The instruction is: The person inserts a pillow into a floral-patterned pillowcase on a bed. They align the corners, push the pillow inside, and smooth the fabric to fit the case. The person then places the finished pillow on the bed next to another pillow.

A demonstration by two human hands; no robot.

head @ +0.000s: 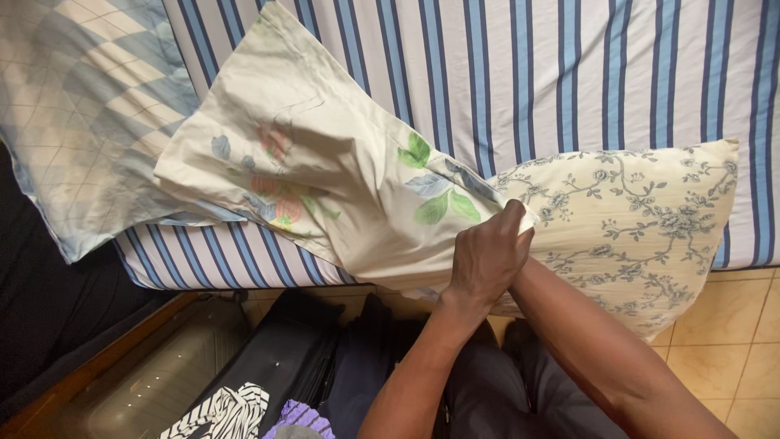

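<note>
- Pillow (642, 219) with grey vine print lies at the edge of the striped mattress (569, 73).
- Left hand (486, 262) is closed, pinching the floral pillowcase (325, 171) at the pillow's end.
- Right hand is hidden behind the left (only its forearm shows); grip unclear.
- Dark suitcase (276, 366) sits below.

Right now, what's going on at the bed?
A person stands at the edge of a bed with a blue-striped sheet. The left hand grips the open edge of a cream floral pillowcase where it meets a pillow with a blue vine print. The right hand is hidden behind the left; only its forearm shows. The pillowcase hangs mostly loose to the left, with the pillow largely outside it. A checked blue pillow lies at the far left.
</note>
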